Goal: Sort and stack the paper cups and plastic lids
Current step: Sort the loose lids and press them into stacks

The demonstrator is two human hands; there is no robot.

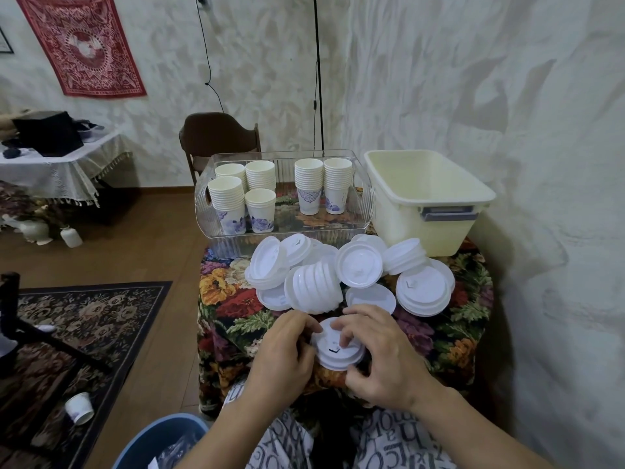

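A small stack of white plastic lids [338, 352] sits at the near edge of the floral table. My left hand [284, 353] grips its left side and my right hand [382, 357] curls around its right side, fingertips on top. Behind them lies a loose pile of white lids [351, 275], some in short stacks lying on their sides. Farther back, a clear plastic tray [363, 211] holds several stacks of paper cups [247, 194] with blue flower prints.
A cream plastic tub [436, 201] stands at the table's back right, next to the wall. A single paper cup [79, 407] lies on the rug at lower left. A blue basin [155, 438] sits by my knees. A dark chair [216, 133] stands behind the table.
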